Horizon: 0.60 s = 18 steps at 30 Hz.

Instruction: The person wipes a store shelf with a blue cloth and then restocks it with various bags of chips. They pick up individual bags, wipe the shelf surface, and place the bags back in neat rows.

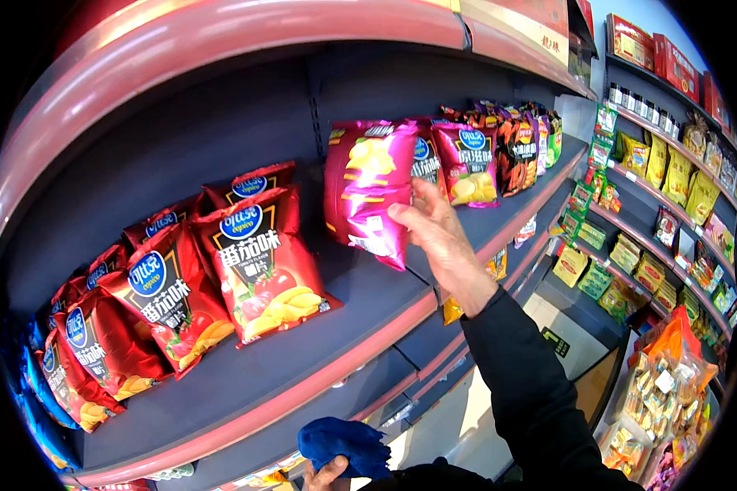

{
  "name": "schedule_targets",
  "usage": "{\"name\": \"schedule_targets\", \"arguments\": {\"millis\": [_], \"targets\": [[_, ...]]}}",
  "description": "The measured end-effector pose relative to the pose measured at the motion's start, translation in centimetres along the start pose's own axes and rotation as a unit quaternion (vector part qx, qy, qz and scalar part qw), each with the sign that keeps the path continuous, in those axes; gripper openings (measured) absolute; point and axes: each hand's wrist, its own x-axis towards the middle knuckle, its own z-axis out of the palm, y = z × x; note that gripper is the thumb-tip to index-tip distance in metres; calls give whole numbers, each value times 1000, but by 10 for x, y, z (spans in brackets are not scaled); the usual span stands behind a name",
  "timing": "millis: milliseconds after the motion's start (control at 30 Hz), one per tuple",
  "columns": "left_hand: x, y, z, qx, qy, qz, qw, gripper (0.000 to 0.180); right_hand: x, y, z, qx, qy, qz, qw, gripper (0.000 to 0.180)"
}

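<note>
Observe the purple bag (367, 192): it is to the right of the front red bag (258, 266) and apart from it, its lower corner over the shelf (377, 299); contact with the shelf cannot be confirmed. Main hazard: the purple bag may slip or swivel, because the film looks slick and the hold is confined to one side edge. Second hazard: a leftward swing may strike the front red bag and tip it. Third hazard: a push to the right may disturb the pink bag (471, 168), farther right of the front red bag. Right hand (446, 245): the fingers are nearly closed, grasping the purple bag at its right edge, thumb on the near face; any tips behind are hidden. Left hand (326, 475), lower than the front red bag and to its right: the fingers grasp a blue cloth (344, 446), their spread largely hidden.
</note>
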Motion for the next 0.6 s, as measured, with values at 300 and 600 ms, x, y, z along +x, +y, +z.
{"name": "schedule_targets", "arguments": {"millis": [300, 600], "targets": [[11, -10, 12, 8, 11, -39, 999, 67, -97, -28, -65, 138, 44, -56, 988, 64], [21, -16, 15, 34, -20, -42, 998, 65, -243, 31, -142, 140, 118, 158, 970, 65]]}}
